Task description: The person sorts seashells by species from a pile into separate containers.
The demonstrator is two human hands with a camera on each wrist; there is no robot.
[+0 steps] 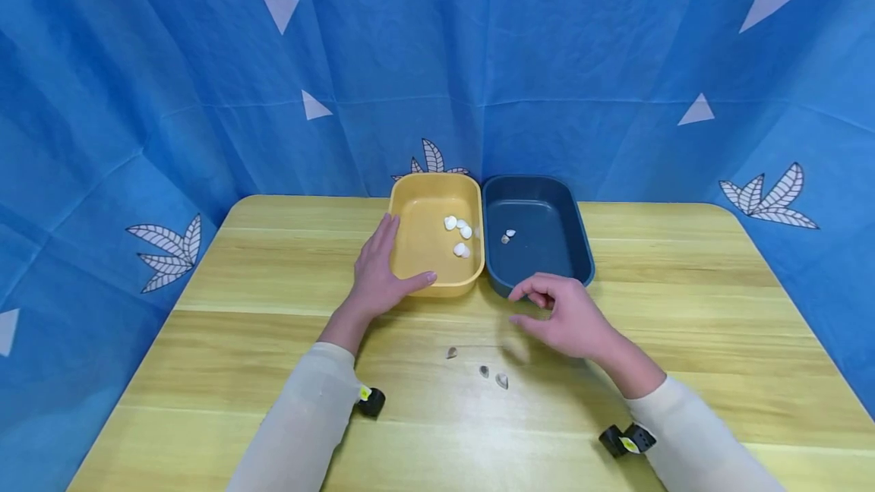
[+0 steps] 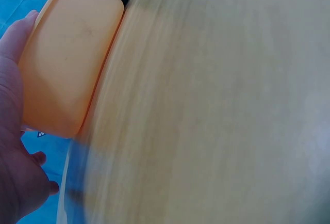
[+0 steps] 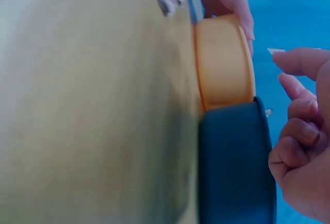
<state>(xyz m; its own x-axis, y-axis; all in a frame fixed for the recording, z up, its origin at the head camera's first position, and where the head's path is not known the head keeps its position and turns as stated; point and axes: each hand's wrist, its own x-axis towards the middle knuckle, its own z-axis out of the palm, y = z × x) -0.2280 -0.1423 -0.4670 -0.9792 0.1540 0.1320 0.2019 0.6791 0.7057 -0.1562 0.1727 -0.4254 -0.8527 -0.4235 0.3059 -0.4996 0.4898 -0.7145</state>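
My left hand rests against the left side of a yellow tray, fingers stretched along its wall and thumb at the near rim. Several white shells lie inside this tray. Over the near edge of a dark blue tray hovers my right hand. Its thumb and index finger are apart, the other fingers bent, and nothing shows between them. Two small shells sit in the blue tray. Three small greyish shells lie on the table. A pale blur below my right hand cannot be made out.
Both trays stand side by side at the back of the wooden table. Behind them hangs a blue curtain with white triangles and leaf prints. Small black devices are worn at both wrists.
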